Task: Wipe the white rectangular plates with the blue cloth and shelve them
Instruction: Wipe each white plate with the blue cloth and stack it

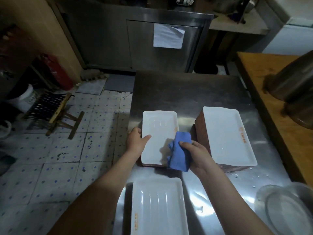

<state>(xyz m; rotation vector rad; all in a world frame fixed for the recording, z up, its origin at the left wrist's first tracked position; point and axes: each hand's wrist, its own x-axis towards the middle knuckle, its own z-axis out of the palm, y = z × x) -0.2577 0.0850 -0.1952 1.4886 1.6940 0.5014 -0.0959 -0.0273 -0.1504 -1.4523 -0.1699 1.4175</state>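
Note:
A white rectangular plate point(157, 131) lies on the steel table, on top of a low brown-edged stack. My left hand point(136, 141) grips its left edge, thumb on the top face. My right hand point(196, 154) holds a bunched blue cloth point(179, 151) over the plate's right near corner. A taller stack of white plates point(227, 136) with brown sides stands to the right. Another white ribbed plate point(159, 207) lies nearest me.
The steel table point(186, 92) ends at its left edge above a tiled floor with a folding stool point(50, 111). A wooden counter point(274, 92) with a large metal pot point(293, 80) runs along the right. A metal bowl point(288, 209) sits near right, with water drops beside it.

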